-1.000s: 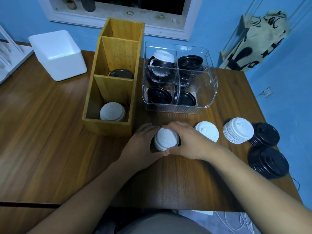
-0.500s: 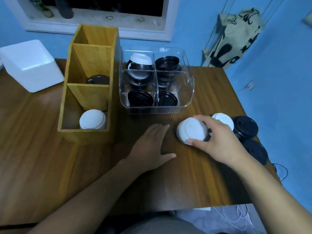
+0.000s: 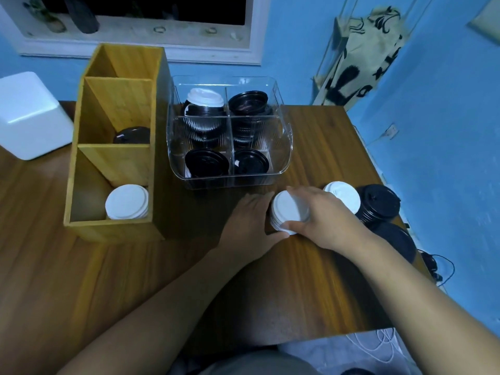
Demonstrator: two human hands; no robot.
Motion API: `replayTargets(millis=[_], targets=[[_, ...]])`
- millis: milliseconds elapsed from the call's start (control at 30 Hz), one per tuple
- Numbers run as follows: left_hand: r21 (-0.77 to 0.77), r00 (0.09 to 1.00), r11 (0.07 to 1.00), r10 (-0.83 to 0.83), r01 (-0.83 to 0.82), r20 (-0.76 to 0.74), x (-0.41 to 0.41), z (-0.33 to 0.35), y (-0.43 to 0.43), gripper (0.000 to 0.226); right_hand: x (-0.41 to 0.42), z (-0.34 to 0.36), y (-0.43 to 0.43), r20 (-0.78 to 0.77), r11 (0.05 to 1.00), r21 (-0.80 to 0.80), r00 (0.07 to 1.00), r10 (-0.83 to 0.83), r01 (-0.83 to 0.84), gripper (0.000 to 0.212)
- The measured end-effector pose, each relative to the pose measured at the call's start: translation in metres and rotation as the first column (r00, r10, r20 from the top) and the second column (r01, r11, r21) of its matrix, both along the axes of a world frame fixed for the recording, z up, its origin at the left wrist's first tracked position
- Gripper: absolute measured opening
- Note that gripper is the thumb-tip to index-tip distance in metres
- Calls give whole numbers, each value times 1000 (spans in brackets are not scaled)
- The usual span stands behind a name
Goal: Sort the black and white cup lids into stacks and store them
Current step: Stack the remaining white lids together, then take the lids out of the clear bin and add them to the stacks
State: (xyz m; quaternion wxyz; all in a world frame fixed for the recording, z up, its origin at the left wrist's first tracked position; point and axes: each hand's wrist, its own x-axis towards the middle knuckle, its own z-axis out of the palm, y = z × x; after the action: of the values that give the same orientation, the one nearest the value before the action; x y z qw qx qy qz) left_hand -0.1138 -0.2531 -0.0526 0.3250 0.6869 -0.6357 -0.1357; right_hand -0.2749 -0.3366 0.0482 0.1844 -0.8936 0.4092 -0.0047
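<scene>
A stack of white lids stands on the wooden table just in front of the clear bin. My right hand grips it from the right, fingers over its far side and thumb at the front. From the left, my left hand cups the same stack between fingers and thumb. A second white stack sits right behind my right hand. Two black lid stacks lie at the table's right edge.
A wooden organizer at left holds white lids in its near slot and a black lid in the middle one. The clear four-part bin holds black lids, with a white one on top. A white box stands far left.
My right hand slid the white stack left toward the table's middle. My left hand left its flat rest on the table and closed against the stack's left side.
</scene>
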Motion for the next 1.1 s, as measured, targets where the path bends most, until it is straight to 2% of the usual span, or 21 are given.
replayTargets(millis=[200, 367, 467, 600, 700, 767, 867, 967, 1100], targets=[[-30, 1000, 1000, -8, 8, -2, 0, 0, -3, 78, 6, 7, -6, -104, 999, -8, 994, 37, -38, 82], [-38, 1000, 999, 6, -6, 11, -11, 4, -12, 76, 5, 22, -16, -340, 965, -188, 934, 111, -183, 71], [-4, 999, 1000, 12, -12, 36, -25, 10, -22, 69, -3, 26, -26, -389, 963, -193, 916, 100, -187, 64], [19, 998, 999, 43, -43, 40, -33, 15, -29, 69, -15, 26, -34, -325, 985, -113, 942, 87, -130, 76], [63, 996, 997, 46, -51, 73, -27, 22, -20, 88, -17, 32, -30, -283, 993, -60, 956, 80, -101, 84], [76, 991, 996, 45, -55, 125, -14, 32, -7, 92, -14, 37, -29, -252, 993, -40, 963, 97, -110, 84], [74, 979, 995, 54, -69, 199, 13, 59, 12, 79, -1, 48, -28, -151, 983, -77, 976, 155, -168, 71], [14, 958, 990, 130, -138, 257, 44, 98, 21, 64, 25, 60, -31, -48, 962, -153, 974, 222, -227, 51], [-63, 937, 970, 241, -233, 252, 91, 150, -1, 43, 69, 75, -41, 74, 936, -260, 961, 265, -238, 32]])
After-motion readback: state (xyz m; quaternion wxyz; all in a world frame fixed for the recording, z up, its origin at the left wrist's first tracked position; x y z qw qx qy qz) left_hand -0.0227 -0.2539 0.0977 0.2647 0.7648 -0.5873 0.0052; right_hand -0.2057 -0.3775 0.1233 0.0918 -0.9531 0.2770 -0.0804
